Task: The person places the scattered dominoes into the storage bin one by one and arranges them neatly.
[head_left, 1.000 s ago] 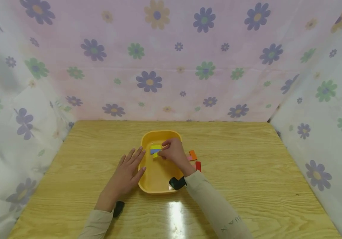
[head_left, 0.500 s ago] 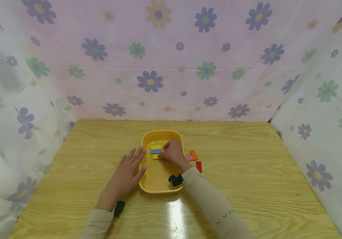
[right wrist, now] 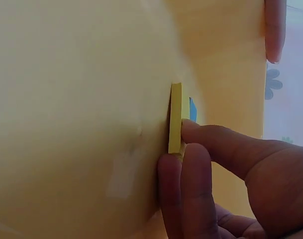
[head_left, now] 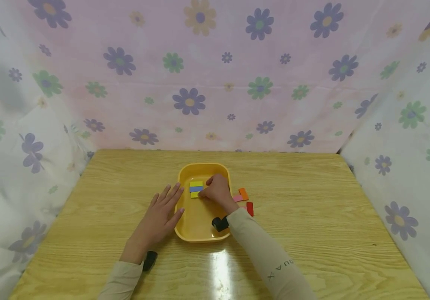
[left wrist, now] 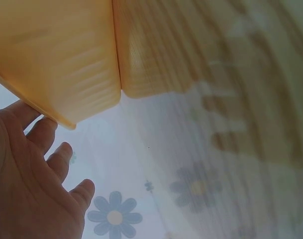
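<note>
A rounded rectangular yellow-orange plastic tray (head_left: 196, 221) stands on the light wood-grain tabletop (head_left: 312, 216). Inside it, towards the far left, three small flat blocks make a row from far to near: a bright yellow rectangular block (head_left: 196, 183), a blue rectangular block (head_left: 196, 189) and a second yellow rectangular block (right wrist: 175, 117) at the near end, seemingly against the blue one.

The right hand (head_left: 217, 191) reaches into the tray, its thumb and fingers closed in a pinch on the second yellow block; whether that block lies fully flat on the tray floor cannot be told. The left hand (head_left: 158, 216) has its fingers spread and fairly straight, resting at the tray's left rim and holding no block.

Judging by how things lie, the row is three blocks long, with the third not yet released. Outside the tray, just beyond its right side, are an orange rectangular block (head_left: 243, 194) near a pink block (head_left: 237, 198), and a red rectangular block (head_left: 250, 209) beside another pink piece (head_left: 244, 208) mostly hidden by the right wrist. These four look like what is left to bring in, though the arm could hide more.
</note>
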A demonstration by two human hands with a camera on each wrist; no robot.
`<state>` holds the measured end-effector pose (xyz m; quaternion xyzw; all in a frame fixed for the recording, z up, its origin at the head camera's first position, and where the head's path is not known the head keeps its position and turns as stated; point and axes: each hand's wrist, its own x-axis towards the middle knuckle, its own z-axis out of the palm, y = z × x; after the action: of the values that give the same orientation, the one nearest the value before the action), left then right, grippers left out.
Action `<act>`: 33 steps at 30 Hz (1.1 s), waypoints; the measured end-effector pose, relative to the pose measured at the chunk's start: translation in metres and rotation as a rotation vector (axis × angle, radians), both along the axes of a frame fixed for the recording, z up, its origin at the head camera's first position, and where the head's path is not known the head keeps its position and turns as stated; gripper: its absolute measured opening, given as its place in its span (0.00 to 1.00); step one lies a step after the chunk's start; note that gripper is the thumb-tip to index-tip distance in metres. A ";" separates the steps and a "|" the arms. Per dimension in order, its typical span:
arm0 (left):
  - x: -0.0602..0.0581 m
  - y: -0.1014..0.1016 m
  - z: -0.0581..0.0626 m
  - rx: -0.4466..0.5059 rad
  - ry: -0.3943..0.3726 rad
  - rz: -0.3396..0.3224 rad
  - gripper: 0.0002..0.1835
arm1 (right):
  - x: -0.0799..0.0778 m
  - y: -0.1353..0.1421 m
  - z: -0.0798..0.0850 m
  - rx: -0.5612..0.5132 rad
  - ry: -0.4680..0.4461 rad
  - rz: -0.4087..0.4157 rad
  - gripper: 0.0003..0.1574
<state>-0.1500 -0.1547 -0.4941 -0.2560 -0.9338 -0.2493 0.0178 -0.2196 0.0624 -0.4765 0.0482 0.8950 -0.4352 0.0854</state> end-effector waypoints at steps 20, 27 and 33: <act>0.000 0.000 0.001 0.003 0.008 -0.003 0.34 | 0.000 0.002 -0.005 -0.097 0.027 0.021 0.27; 0.001 0.001 0.004 -0.004 0.010 -0.001 0.34 | 0.000 0.003 -0.002 -0.061 0.023 0.041 0.28; 0.001 0.002 0.004 -0.022 0.014 0.007 0.34 | 0.007 0.011 0.026 -0.060 -0.037 0.079 0.28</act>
<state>-0.1488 -0.1527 -0.4902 -0.2549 -0.9372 -0.2369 0.0223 -0.2130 0.0735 -0.4509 0.0181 0.8811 -0.4570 0.1203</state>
